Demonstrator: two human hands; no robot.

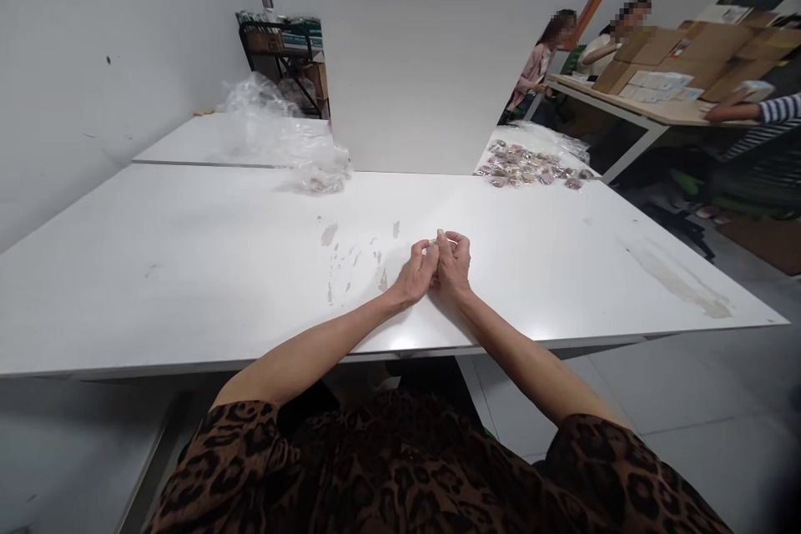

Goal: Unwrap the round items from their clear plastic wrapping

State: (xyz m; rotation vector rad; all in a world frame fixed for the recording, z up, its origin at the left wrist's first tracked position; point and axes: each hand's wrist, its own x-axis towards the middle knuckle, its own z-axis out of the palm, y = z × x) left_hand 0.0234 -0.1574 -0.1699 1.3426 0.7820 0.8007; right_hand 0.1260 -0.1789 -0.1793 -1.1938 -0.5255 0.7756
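My left hand (415,274) and my right hand (453,265) are together above the white table (219,267), close to its front edge. The fingers of both are bent and pinched, with the thumbs side by side at the top. Between the fingertips there may be a small pale piece, too small and covered to name. Both palms are hidden from view. Grey worn patches mark the tabletop to the left of my hands.
Crumpled clear plastic bags (281,133) lie at the back left. Several small wrapped packets (531,165) are heaped at the back right. A white upright panel (413,50) stands behind the table. Co-workers sit at another table (626,100) with cardboard boxes (713,58).
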